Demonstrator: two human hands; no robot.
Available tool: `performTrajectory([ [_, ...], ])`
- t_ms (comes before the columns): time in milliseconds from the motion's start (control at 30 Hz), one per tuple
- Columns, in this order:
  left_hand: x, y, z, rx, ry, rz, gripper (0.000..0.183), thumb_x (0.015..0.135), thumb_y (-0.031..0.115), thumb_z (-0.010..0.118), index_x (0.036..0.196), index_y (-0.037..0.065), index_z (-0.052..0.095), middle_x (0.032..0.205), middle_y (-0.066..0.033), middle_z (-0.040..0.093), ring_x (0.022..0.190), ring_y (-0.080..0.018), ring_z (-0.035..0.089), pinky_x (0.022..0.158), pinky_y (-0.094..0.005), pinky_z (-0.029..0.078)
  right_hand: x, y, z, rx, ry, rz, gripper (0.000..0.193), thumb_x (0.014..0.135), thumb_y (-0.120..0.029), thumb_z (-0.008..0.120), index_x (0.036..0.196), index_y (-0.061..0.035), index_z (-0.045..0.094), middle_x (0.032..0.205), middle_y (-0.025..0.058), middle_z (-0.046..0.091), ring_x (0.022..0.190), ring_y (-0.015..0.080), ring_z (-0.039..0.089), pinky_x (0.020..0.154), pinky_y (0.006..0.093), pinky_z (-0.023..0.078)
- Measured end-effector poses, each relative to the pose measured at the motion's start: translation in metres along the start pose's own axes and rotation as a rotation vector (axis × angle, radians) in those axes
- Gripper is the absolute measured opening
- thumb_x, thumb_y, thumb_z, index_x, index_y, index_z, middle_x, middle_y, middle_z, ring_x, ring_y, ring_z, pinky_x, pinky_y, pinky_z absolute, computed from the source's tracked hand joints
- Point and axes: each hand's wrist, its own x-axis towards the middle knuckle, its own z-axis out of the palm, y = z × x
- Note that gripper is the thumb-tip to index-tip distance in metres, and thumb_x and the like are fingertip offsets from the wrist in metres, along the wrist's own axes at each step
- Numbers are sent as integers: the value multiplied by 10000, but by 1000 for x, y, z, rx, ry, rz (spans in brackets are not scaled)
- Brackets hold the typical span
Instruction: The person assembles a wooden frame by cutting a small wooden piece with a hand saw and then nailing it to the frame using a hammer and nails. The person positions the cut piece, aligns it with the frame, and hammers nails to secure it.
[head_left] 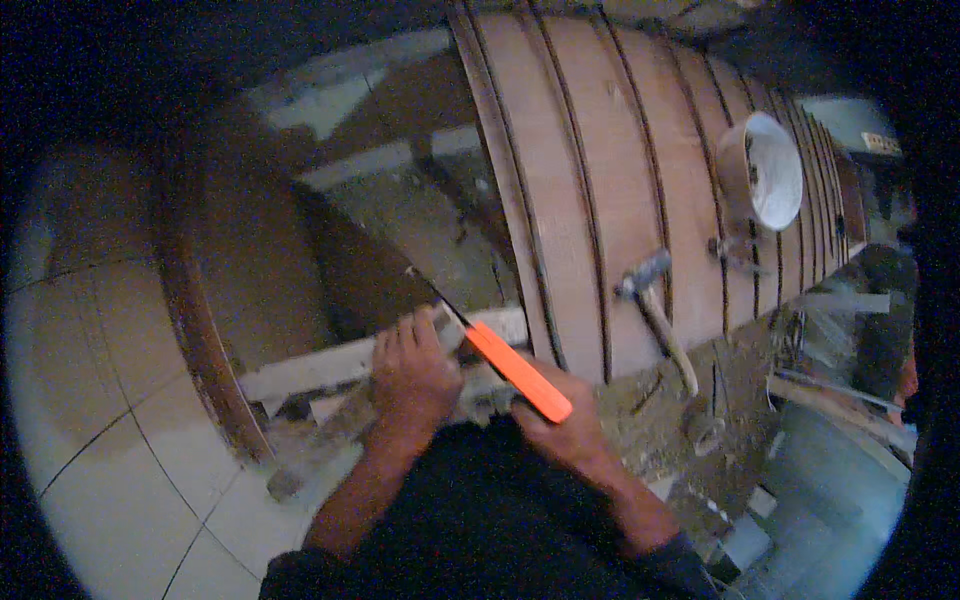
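Note:
My right hand [560,415] is closed around the bright orange handle of a handsaw [515,368], low in the middle. Its thin dark blade, seen nearly edge-on, slants away to the far left. Just left of the saw, my left hand [415,365] bends its fingers over a pale wooden bar [315,368] that lies crosswise before me. The left fingertips are close to the blade. Whether the blade touches the wood cannot be made out.
A slatted wooden panel [560,180] stretches far right. On it lie a hammer [655,310], pliers [738,258] and a tilted white bucket [775,172]. A brown wooden rail [205,330] borders the tiled floor [120,400] at left. Scraps litter the ground at lower right.

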Motion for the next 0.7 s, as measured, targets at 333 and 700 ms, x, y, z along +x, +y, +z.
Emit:
performTrajectory([
  [333, -16, 15, -13, -117, -80, -163, 525, 812, 294, 728, 1231, 23, 563, 1112, -200, 623, 1088, -389, 591, 970, -504, 454, -111, -52, -111, 116, 663, -266, 585, 790, -478, 741, 1099, 3, 620, 918, 118, 668, 775, 222, 649, 723, 349, 532],
  [700, 24, 11, -42, -309, 5, -133, 650, 718, 428, 857, 1200, 51, 638, 1142, -175, 676, 1044, -365, 649, 907, -415, 529, -42, 204, -333, 52, 1240, -34, 436, 909, -348, 653, 1103, 41, 610, 913, 98, 602, 772, 221, 565, 679, 350, 455],
])
